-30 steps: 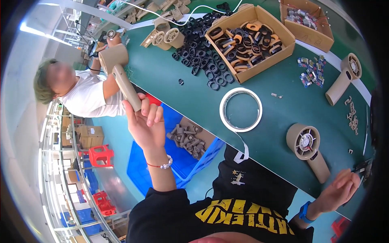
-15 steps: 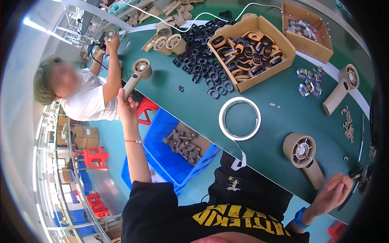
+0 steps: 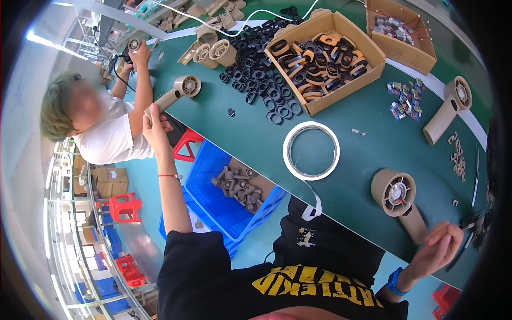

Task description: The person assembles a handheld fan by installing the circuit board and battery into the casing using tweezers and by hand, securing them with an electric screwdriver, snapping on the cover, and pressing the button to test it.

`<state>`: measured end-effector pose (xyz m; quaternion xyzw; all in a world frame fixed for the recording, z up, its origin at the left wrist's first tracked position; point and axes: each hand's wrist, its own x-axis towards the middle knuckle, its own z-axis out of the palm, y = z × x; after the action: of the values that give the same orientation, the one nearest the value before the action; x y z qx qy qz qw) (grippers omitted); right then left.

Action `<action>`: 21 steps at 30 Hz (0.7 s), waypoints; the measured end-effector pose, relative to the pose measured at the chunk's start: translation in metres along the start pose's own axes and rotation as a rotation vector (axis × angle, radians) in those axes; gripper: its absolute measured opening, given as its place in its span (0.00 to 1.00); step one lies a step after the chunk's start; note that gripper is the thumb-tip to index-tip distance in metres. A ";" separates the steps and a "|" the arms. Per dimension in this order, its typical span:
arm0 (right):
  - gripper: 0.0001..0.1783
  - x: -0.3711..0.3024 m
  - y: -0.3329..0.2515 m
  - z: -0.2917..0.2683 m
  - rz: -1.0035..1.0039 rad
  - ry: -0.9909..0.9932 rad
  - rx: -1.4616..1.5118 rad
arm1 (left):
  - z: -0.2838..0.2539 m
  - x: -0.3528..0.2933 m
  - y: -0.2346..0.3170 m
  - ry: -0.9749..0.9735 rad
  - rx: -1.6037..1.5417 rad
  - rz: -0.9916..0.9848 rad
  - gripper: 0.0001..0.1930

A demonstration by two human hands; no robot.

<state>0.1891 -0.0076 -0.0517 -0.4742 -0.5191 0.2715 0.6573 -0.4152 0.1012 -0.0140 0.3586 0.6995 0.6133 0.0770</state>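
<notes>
The green worktop point(image 3: 341, 133) runs slantwise across the view, its near edge passing just above the blue bin point(image 3: 224, 197) of tan parts on the floor; bare green shows around the ring of white tape point(image 3: 311, 150), while the far side is crowded by a spread of black rings point(image 3: 261, 80) and a cardboard box point(image 3: 325, 61) full of black and orange pieces; a smaller box point(image 3: 400, 34) sits behind it.

The left hand point(image 3: 152, 125) is at the worktop's left edge, and there it holds a tan hair dryer shell point(image 3: 176, 93); the shell is long-handled with a round open head, vanes showing inside; the head lies over the worktop, the handle slanting down into the hand; the grip is clamped on the handle's lower end, fingers wrapped round it, arm stretched out straight from the shoulder, a red band at the wrist.

The right hand point(image 3: 440, 250) hangs off the near edge at the right, fingers loosely curled and apart, nothing in them; a blue watch sits on that wrist; a second tan dryer shell point(image 3: 400, 200) lies just beside it on the worktop, a third point(image 3: 448, 109) well beyond.

A co-worker in a white shirt point(image 3: 114, 141) sits at the left end, close to the held shell.
</notes>
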 end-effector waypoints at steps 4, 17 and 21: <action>0.11 0.000 0.000 -0.001 -0.002 0.013 0.007 | -0.003 0.015 -0.003 0.016 -0.063 -0.060 0.20; 0.09 -0.009 -0.006 0.009 0.060 0.090 -0.076 | 0.046 0.117 -0.023 -0.163 -0.042 -0.221 0.21; 0.08 -0.004 -0.003 0.009 0.103 0.010 -0.145 | 0.028 0.186 -0.109 -0.272 -0.261 -0.441 0.28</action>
<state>0.1792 -0.0090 -0.0510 -0.5481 -0.5090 0.2641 0.6089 -0.5808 0.2359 -0.0585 0.2639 0.6589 0.6129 0.3473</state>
